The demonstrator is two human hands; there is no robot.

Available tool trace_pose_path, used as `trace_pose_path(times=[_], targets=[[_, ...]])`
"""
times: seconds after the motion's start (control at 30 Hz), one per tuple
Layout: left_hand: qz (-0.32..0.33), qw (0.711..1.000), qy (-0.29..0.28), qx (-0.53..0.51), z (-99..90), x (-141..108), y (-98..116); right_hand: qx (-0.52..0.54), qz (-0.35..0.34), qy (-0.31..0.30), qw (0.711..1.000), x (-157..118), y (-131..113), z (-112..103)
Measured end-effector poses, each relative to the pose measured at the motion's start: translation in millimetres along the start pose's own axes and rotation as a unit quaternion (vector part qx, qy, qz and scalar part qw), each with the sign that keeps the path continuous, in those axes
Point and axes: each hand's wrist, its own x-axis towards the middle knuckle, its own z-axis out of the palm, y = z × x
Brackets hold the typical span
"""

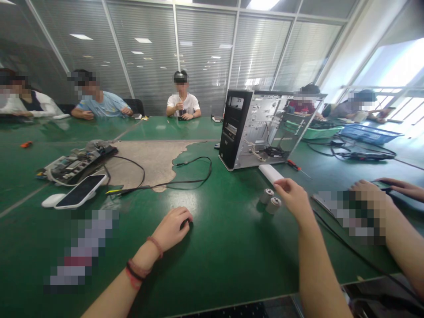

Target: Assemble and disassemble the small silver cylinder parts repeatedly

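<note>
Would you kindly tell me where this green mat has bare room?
Green mat shows between the left hand and right hand, below the black cable. It is crowded around the circuit board and phone, and by the computer case.
</note>
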Motion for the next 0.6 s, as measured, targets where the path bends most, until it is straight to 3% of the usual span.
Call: trace_pose_path(times=[0.07,0.17,0.3,0.6], targets=[[-0.002,1.0,0.001,-0.002,0.5,0,0,-0.029,0.049,0.004,0.998,3,25,-14],[-0.003,1.0,0.004,-0.004,1.3,0,-1,0.011,0.08,-0.066,0.995,0,41,-21],[-0.001,1.0,0.004,-0.005,1.7,-1,-2,0.048,0.086,-0.154,0.983,-6,35,-16],[0.0,1.0,0.003,-0.006,2.2,-1,-2,0.054,0.088,-0.165,0.981,-8,24,-17]])
